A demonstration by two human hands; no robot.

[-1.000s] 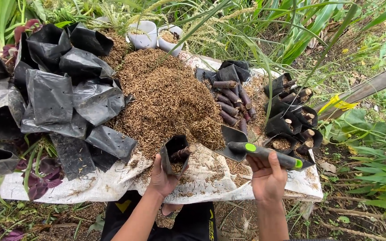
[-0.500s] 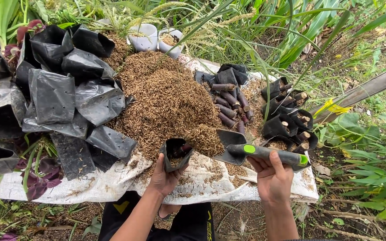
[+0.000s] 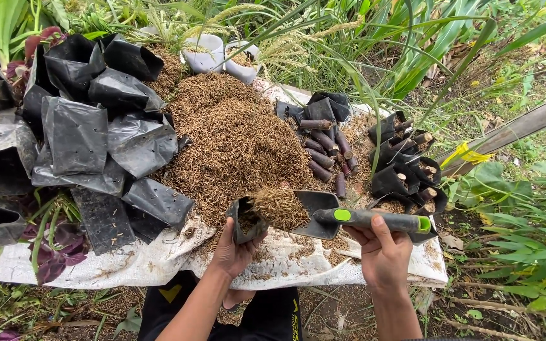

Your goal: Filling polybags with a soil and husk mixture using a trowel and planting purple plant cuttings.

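My left hand [image 3: 234, 251] grips a small black nursery bag [image 3: 245, 220] from below, its mouth open upward. My right hand [image 3: 383, 251] holds a hand trowel by its grey handle with green ends [image 3: 374, 220]. The trowel's dark blade [image 3: 314, 211] carries a heap of brown husk [image 3: 279, 207] right at the bag's mouth. Behind them a large pile of the same brown husk [image 3: 235, 139] lies on a white cloth [image 3: 140, 262].
Empty black bags [image 3: 90, 132] are stacked on the left. Dark stem cuttings [image 3: 327, 148] lie right of the pile, beside filled bags holding cuttings [image 3: 409, 170]. Two white cups [image 3: 219, 53] stand at the back. Grass and leafy plants surround the cloth; a wooden bar [image 3: 513, 129] runs at right.
The trowel, loaded with husk, has moved left from the pile's edge to the bag's mouth. The cutting seen in the bag earlier is now covered by husk.
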